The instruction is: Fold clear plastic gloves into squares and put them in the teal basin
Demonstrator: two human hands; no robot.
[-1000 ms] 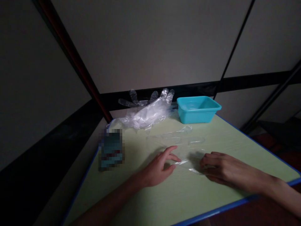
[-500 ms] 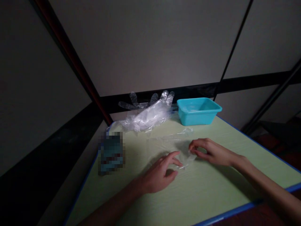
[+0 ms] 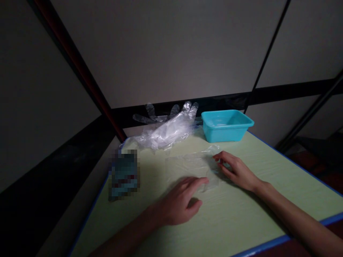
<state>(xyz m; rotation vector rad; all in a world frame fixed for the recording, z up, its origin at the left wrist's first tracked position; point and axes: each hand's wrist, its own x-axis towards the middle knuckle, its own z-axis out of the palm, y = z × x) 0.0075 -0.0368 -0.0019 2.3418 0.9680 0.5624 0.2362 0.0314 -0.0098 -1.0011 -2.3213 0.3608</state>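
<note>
A thin clear plastic glove lies spread on the table in front of me, its outline faint. My left hand reaches over its near edge, fingers stretched and thumb apart, fingertips resting on or just above the plastic. At the glove's right side is my right hand, fingers bent and thumb apart from them. Its fingertips are close to the plastic; whether they touch it I cannot tell. Behind, a pile of clear plastic gloves lies bunched, with several glove fingers sticking up.
A turquoise plastic basin stands at the back right of the pale green table, which has a blue edge. At the left edge lies a blurred-out dark item. Wall panels rise directly behind the table.
My right hand has moved up and slightly left along the glove and its fingers have loosened. The near right part of the glove now lies flatter. My left fingers have straightened a little.
</note>
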